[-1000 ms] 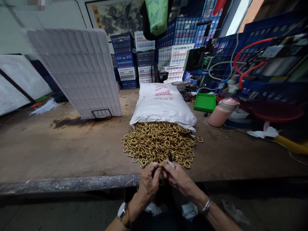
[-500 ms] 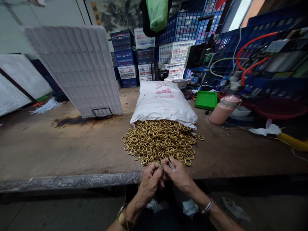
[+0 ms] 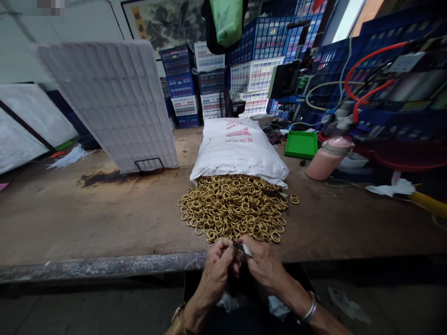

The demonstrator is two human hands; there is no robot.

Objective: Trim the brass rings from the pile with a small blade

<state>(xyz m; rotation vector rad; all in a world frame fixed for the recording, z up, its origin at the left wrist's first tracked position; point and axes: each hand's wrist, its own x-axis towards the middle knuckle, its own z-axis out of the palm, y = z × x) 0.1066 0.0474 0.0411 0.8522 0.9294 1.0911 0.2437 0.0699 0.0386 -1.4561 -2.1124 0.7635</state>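
Note:
My left hand (image 3: 217, 270) and my right hand (image 3: 264, 266) are pressed together at the front edge of the wooden workbench (image 3: 104, 218). The right hand is closed on a small metal blade tool (image 3: 242, 248) whose tip lies between the two hands. The left hand's fingers are curled and pinched against the tool; what they hold is hidden. Just beyond the hands lies a heap of brass rings (image 3: 233, 207) spilling from a white sack (image 3: 239, 149) lying on the bench.
A white gridded tray (image 3: 111, 102) leans upright at the left. A green tray (image 3: 301, 144), a pink bottle (image 3: 326, 158), hoses and machinery are on the right. Stacked blue and white crates (image 3: 209, 83) fill the back. One loose ring (image 3: 294, 199) lies right of the heap.
Both hands stayed together at the bench edge. The tool in the right hand tilted from upright to lying nearly flat between the hands.

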